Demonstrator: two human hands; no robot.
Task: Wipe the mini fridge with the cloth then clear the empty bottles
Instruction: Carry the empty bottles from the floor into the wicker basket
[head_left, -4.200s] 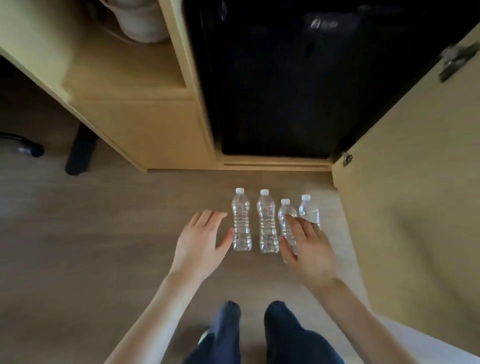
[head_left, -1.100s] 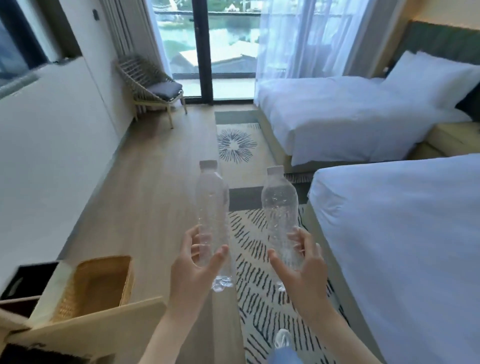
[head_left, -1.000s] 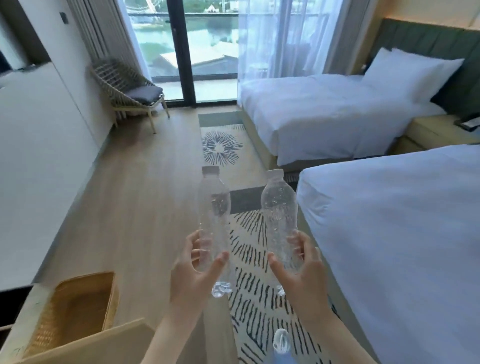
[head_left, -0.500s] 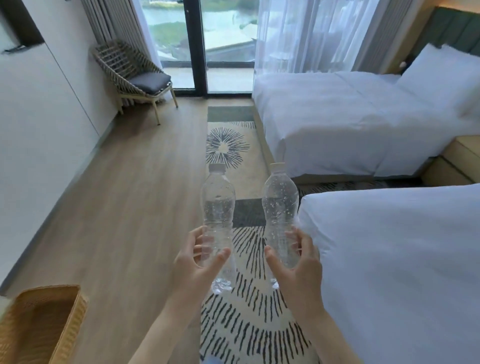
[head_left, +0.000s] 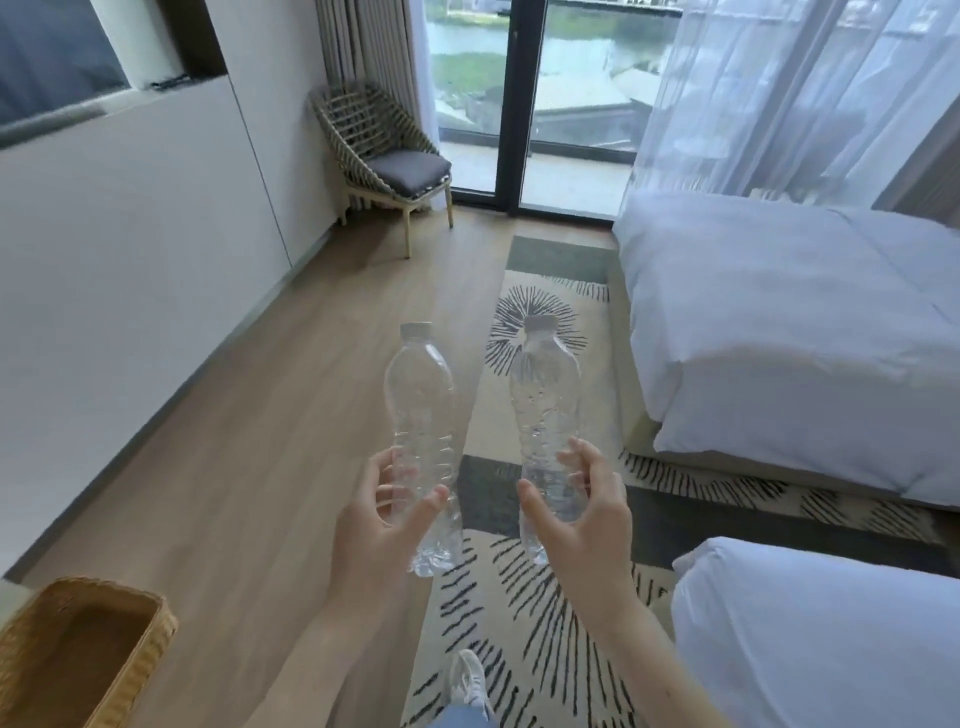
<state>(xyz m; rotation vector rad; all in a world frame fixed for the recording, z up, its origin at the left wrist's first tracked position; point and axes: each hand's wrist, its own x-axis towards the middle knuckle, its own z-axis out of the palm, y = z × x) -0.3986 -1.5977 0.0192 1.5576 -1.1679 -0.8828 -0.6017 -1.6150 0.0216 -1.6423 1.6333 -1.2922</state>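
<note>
At centre frame the left hand (head_left: 379, 525) wraps one empty bottle (head_left: 420, 415) near its base, and the right hand (head_left: 582, 514) grips a second bottle (head_left: 545, 410) the same way; both stand upright, apart, with caps on. Below them bare wooden floor (head_left: 249, 467) runs up-frame beside a patterned rug (head_left: 524, 613). Two beds (head_left: 779, 322) edge the right side, a wicker basket (head_left: 78, 649) sits in the lower left corner, and a chair (head_left: 384, 156) stands at upper centre.
</note>
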